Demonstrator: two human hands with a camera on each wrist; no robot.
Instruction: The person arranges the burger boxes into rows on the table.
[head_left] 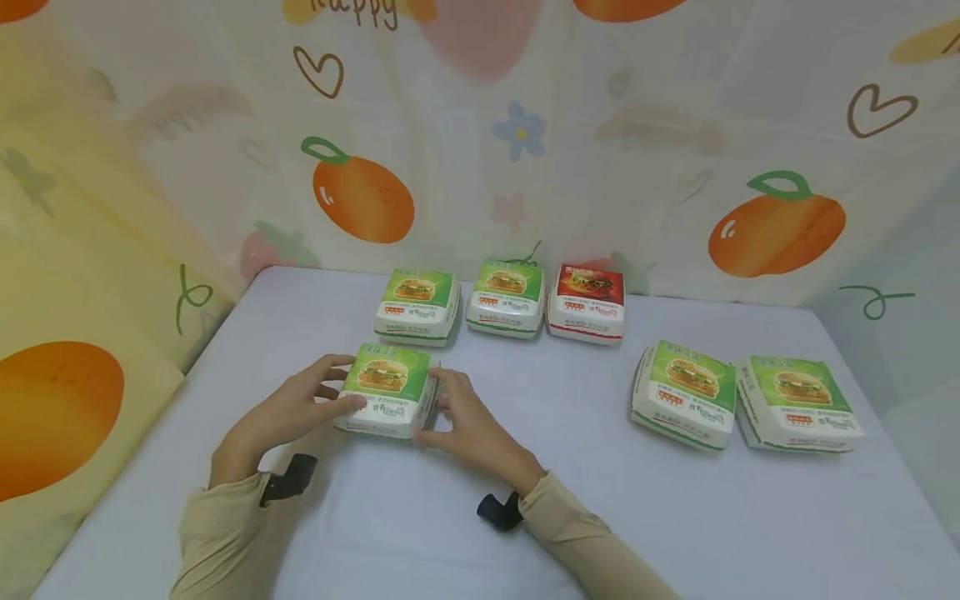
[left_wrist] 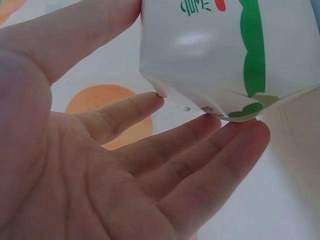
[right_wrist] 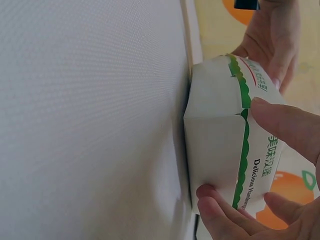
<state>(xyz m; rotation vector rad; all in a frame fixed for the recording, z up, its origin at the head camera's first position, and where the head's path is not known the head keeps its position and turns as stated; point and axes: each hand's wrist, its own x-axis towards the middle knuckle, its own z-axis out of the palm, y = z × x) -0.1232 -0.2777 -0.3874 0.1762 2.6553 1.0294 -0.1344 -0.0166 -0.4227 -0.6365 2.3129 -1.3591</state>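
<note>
A green-and-white burger box (head_left: 386,383) with a burger picture on its lid sits at the front left of the table, held between two hands. On its left side the left hand (head_left: 288,408) grips it, thumb over the lid's edge. In the left wrist view the fingertips touch the lower edge of the box (left_wrist: 210,55). From the other side the right hand (head_left: 480,433) holds it, thumb at the near corner and fingers along the right side. The right wrist view shows the closed box (right_wrist: 215,140) with its green wavy trim and the right fingers (right_wrist: 220,215) against it.
Behind stand two more green burger boxes (head_left: 417,304) (head_left: 506,297) and a red one (head_left: 587,302) in a row. Two green boxes (head_left: 686,393) (head_left: 798,402) stand side by side at the right. A white cloth covers the table (head_left: 570,467); a printed curtain (head_left: 600,183) hangs behind.
</note>
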